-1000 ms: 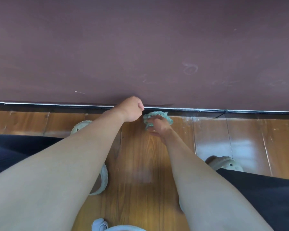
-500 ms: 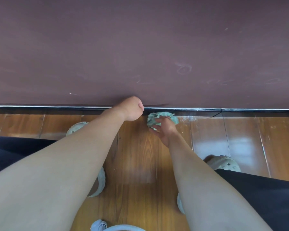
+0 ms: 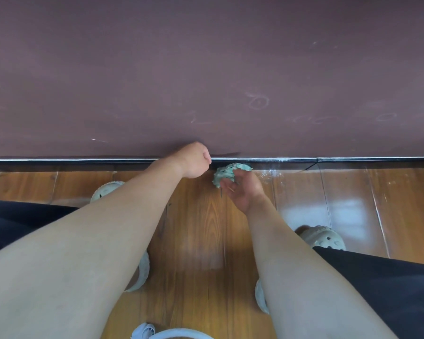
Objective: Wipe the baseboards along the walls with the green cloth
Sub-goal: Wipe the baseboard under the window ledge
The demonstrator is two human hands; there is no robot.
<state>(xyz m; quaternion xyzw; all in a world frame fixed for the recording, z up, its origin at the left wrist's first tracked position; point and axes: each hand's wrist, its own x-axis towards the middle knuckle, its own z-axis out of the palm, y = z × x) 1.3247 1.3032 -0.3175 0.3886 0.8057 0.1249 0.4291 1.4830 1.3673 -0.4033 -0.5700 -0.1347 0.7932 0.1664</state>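
Item: green cloth, bunched into a small wad, held against the foot of the baseboard just right of frame centre; whether it fully touched the strip could not be told. Holder: right hand, palm turned up toward the camera, fingertips pinching the wad from below and behind. Work surface: the baseboard, a dark narrow strip with a pale top edge, its long axis running straight left to right across the whole view, lying ahead of both hands where the wall met the floor. Left hand: clenched in a fist, nothing visible in it, knuckles set against the wall at the strip's top edge, just left of the cloth and apart from it. Adjacent: white specks scattered on the floor and along the strip's edge immediately right of the cloth; faint chalk-like marks higher on the wall. Periphery: pale perforated slippers on the wooden boards, and a dark garment at both lower sides. Assessment: the right hand was the nearer to the speckled stretch, so the coming stroke would likely run rightward along the strip's length, with the fist serving as a brace.
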